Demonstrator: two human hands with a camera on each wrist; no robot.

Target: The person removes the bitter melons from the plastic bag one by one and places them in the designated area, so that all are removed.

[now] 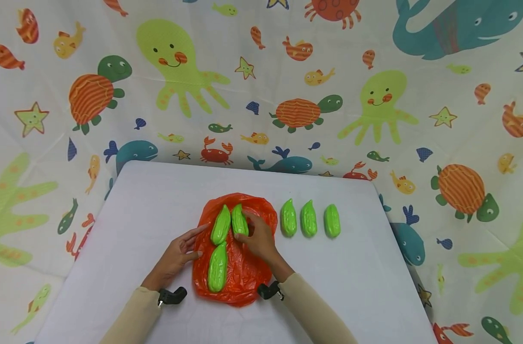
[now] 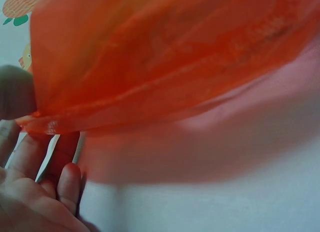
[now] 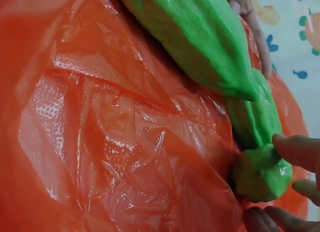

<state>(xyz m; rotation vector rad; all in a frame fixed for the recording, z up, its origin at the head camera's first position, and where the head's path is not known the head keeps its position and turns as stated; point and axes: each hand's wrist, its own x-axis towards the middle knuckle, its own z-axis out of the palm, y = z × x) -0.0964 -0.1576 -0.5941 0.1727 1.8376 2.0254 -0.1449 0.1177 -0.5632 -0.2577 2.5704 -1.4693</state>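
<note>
A red plastic bag lies spread on the table with three shiny, ridged green gourds on it. One gourd lies at the upper left, another below it nearer the person. My right hand holds the third gourd at the upper right; the right wrist view shows its thumb and fingertips around that gourd's end. At the bag's left edge, my left hand pinches the red plastic between thumb and fingers, as the left wrist view shows with the bag's edge.
Right of the bag, three more green gourds stand in a row on the white table. Behind the table hangs a cloth printed with sea animals. Each wrist wears a black camera.
</note>
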